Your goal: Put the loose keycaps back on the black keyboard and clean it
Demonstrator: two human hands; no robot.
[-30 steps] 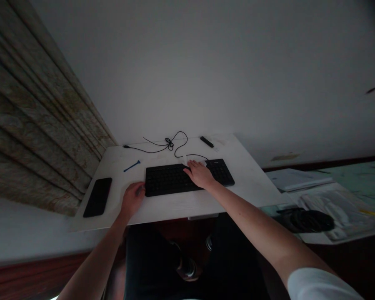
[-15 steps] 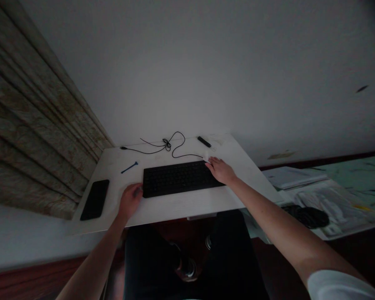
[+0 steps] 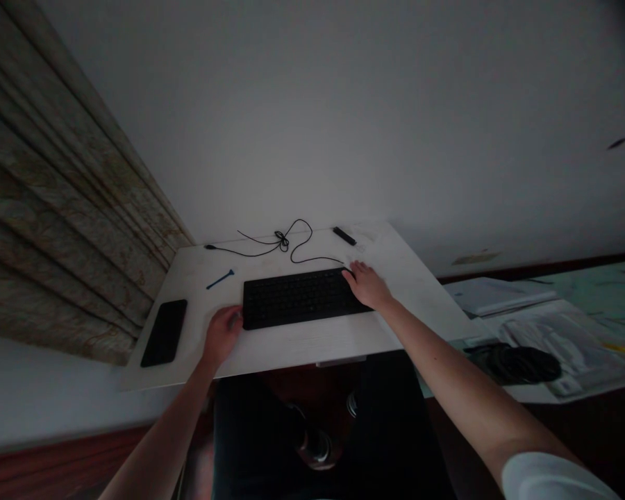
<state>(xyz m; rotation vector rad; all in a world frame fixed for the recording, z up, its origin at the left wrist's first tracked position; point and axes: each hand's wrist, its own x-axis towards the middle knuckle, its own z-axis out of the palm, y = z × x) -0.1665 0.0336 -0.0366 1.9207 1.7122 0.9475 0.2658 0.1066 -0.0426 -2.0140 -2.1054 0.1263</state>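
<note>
A black computer keyboard (image 3: 296, 298) lies across the middle of a white desk (image 3: 302, 347). My left hand (image 3: 221, 335) is curled against its left end, and my right hand (image 3: 367, 286) covers its right end, with the fingers over the rear corner. Both hands seem to clasp it. Behind the keyboard runs a thin black cable (image 3: 284, 244), looped and knotted. Left of it lie a black smartphone (image 3: 164, 333) and a small blue plastic tool (image 3: 219, 279). A black USB stick (image 3: 344, 236) sits near the desk's rear edge.
A patterned curtain (image 3: 57, 194) hangs along the desk's left side, and a pale wall (image 3: 312, 104) rises behind it. To the right, lower down, lie papers (image 3: 567, 347), a white folder (image 3: 500, 295) and a dark coiled object (image 3: 521, 364). My dark-clad legs (image 3: 317, 430) show below the desk.
My right hand has slid from the top of the keyboard to its right end, now covering that end. My left hand has stayed at the left end.
</note>
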